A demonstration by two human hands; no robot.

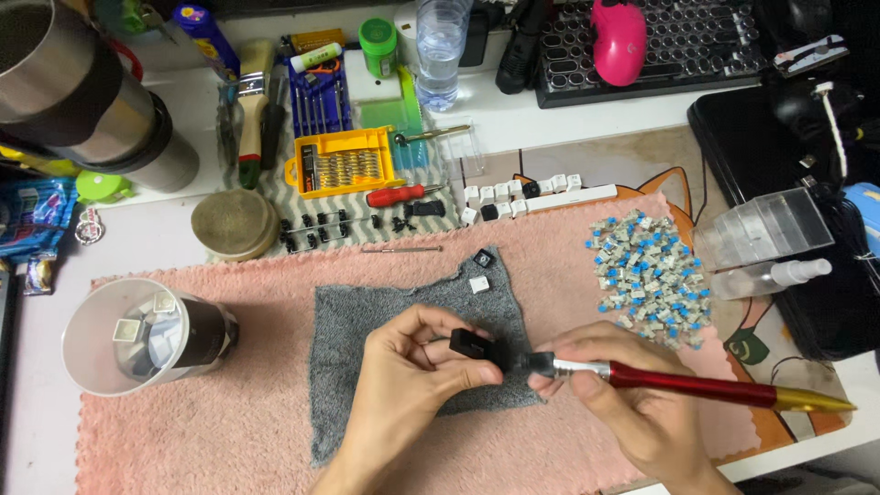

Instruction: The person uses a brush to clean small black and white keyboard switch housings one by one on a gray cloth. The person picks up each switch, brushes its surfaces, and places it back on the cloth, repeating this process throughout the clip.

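Black keycap (472, 346), pinched in left hand (403, 380) at lower centre, is being brushed; right hand (632, 403) grips red brush (683, 383); steady bristle contact judged needed next.

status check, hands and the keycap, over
Left hand pinching black keycap. Right hand holding red-handled brush, bristles on keycap. Nothing in the way.

Both the left hand (403, 367) and the right hand (623, 394) are bare, with no rings, watch or sleeves showing.
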